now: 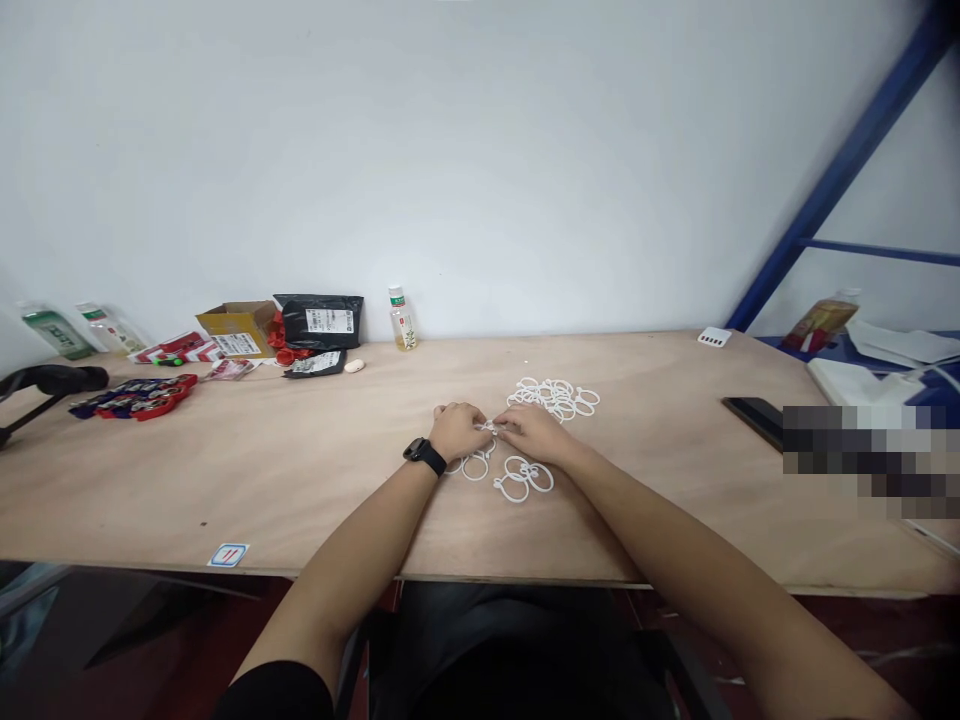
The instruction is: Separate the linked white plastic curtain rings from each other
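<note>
My left hand (458,431), with a black watch on its wrist, has its fingers closed on a white plastic ring (489,427). Facing it, my right hand (537,432) pinches the same small white piece from the other side. The fingers hide much of its shape. Just below my left hand, white rings (475,479) lie partly covered by it. A small group of linked-looking white rings (514,499) with little eyelets rests below my right hand. Beyond that hand is a larger loose pile of white rings (555,396).
A bottle (403,325), a black parcel (322,322) and an opened cardboard box (238,330) stand along the wall. Red and blue packs (142,398) lie at the left. A dark phone (754,420) and a white charger block (714,338) are at the right of the wooden table (300,480).
</note>
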A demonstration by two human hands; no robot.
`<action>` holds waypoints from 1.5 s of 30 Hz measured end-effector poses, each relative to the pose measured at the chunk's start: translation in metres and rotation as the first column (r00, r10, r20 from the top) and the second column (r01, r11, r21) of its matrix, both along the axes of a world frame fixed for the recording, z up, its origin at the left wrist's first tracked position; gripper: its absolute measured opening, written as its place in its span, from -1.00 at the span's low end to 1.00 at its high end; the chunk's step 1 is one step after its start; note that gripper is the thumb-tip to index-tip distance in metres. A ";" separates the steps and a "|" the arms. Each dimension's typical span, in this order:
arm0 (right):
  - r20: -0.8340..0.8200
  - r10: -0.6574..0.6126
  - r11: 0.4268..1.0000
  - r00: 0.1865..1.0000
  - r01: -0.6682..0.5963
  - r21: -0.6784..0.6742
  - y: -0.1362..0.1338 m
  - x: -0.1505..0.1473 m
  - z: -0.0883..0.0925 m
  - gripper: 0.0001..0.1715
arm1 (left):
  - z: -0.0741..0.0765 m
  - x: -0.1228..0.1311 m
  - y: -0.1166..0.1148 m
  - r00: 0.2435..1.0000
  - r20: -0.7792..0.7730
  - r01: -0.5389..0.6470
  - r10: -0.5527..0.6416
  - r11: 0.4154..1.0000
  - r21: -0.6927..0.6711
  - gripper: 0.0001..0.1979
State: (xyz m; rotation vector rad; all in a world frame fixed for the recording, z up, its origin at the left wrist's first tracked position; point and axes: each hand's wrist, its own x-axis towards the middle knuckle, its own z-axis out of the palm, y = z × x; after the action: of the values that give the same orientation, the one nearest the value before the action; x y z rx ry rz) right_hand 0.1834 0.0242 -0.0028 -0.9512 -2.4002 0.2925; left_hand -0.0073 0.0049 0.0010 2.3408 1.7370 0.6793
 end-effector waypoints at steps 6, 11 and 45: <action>-0.084 -0.026 0.995 0.996 0.018 -0.098 0.003 0.003 -0.003 -0.89 | -0.001 0.001 0.003 0.994 0.094 0.052 -0.057 0.997 0.054 -0.83; -0.352 -0.125 0.974 0.928 0.046 -0.223 -0.001 0.002 0.001 -0.78 | 0.003 0.005 -0.001 0.975 0.151 0.138 -0.162 0.978 0.157 -0.81; -0.091 -0.250 0.968 0.964 0.249 -0.026 0.015 0.022 0.000 -0.74 | -0.007 0.003 0.004 0.999 0.008 0.040 -0.041 0.999 0.023 -0.86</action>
State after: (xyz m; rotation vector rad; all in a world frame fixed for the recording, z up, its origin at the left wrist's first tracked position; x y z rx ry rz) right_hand 0.2052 0.0396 -0.0027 -1.2057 -2.1674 0.2542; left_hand -0.0041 0.0086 -0.0058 2.3777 1.6824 0.7042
